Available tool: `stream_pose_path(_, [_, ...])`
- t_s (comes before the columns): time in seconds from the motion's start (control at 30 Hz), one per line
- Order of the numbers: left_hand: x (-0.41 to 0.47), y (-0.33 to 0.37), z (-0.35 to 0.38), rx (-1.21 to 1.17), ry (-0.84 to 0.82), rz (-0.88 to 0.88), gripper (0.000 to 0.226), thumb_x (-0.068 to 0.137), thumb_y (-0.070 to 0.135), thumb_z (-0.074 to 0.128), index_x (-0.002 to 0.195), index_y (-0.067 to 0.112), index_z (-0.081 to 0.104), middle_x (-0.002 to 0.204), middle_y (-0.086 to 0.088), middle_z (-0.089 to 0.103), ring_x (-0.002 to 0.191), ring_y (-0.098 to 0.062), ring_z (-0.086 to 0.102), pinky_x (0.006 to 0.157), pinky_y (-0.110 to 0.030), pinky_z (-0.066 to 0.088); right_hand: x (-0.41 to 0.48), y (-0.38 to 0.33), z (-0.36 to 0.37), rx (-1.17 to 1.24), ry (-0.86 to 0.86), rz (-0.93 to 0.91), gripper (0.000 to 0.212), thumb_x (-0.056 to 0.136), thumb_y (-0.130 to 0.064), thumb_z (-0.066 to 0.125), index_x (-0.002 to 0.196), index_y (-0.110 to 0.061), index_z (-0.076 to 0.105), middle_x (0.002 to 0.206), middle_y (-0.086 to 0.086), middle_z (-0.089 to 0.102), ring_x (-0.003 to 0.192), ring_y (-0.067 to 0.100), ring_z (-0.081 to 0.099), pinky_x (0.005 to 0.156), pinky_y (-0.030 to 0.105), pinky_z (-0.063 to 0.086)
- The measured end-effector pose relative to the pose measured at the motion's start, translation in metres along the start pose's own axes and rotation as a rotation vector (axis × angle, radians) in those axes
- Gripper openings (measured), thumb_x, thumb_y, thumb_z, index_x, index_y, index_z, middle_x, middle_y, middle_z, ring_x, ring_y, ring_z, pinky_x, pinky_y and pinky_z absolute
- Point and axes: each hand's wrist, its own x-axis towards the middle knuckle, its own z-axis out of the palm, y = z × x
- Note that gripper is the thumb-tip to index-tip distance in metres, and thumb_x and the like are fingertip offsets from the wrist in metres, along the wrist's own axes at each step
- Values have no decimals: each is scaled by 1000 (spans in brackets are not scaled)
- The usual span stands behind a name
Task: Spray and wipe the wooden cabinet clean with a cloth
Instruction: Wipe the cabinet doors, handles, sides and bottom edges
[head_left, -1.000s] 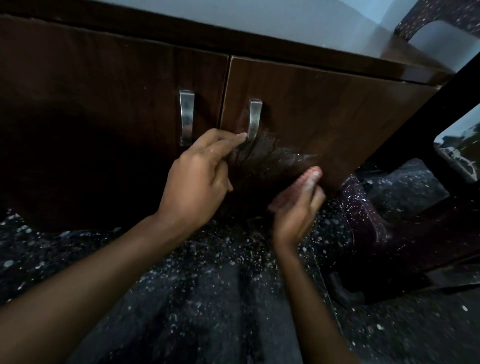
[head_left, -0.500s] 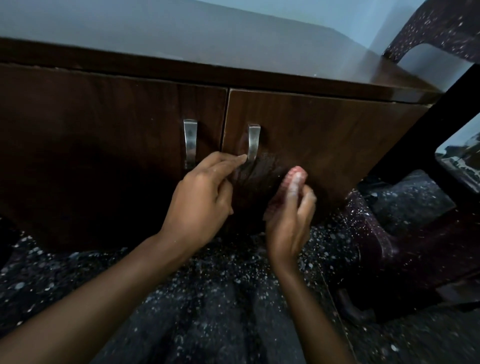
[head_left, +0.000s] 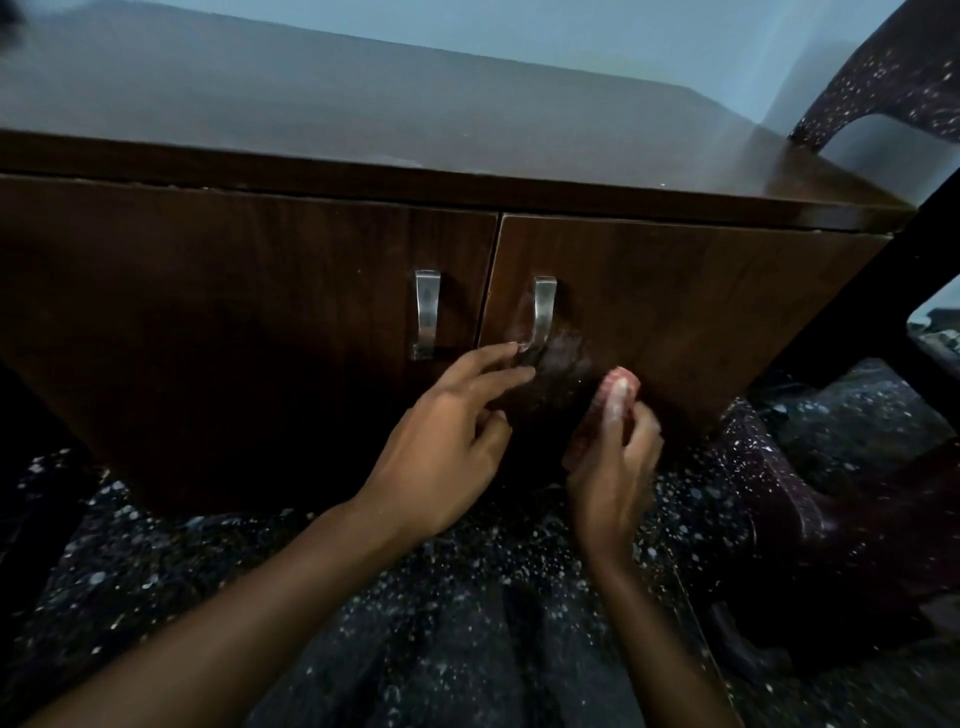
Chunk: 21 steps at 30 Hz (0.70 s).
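Observation:
The dark wooden cabinet fills the upper view, both doors closed, with a metal handle on the left door and another metal handle on the right one. A pale wet smear shows on the right door just below its handle. My left hand reaches up with its fingers spread, the fingertips touching the door at the foot of that handle. My right hand is closed around a small pink cloth, held upright close to the door, right of the smear.
A maroon speckled plastic chair stands close on the right, and a dark post slants across the cabinet's right end. The dark speckled floor lies below my arms. The cabinet top is glossy and bare.
The view has tilted up, showing more of the cabinet top. My right hand has turned the pink cloth upright and raised it nearer the door. My left fingertips stay by the right handle.

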Motion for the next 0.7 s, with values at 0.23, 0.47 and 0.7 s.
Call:
stream_pose_path(0.23, [-5,-1,1,29,12,-92,24,93,13,47,92,31,63,108,14,58,82,-15,64,75,-42,55,32,-28,-12,67,232,-20,65,83,1,54,141,-14,31,128,13,37,107,30,37,73,44,48])
stream_pose_path(0.47, [-4,-8,0,37,-57,-205,31,91,16,49,116,32,58,112,14,60,91,-10,61,84,-36,53,-7,-15,14,-15,90,-237,68,79,-2,59,140,-16,34,125,14,36,100,31,40,70,40,52])
stream_pose_path(0.7, [-6,-10,-6,72,-76,-216,31,91,16,49,118,29,59,117,12,60,91,-7,56,86,-28,50,22,-49,-5,68,274,-267,55,87,5,53,137,-16,42,120,16,44,97,30,42,71,37,47])
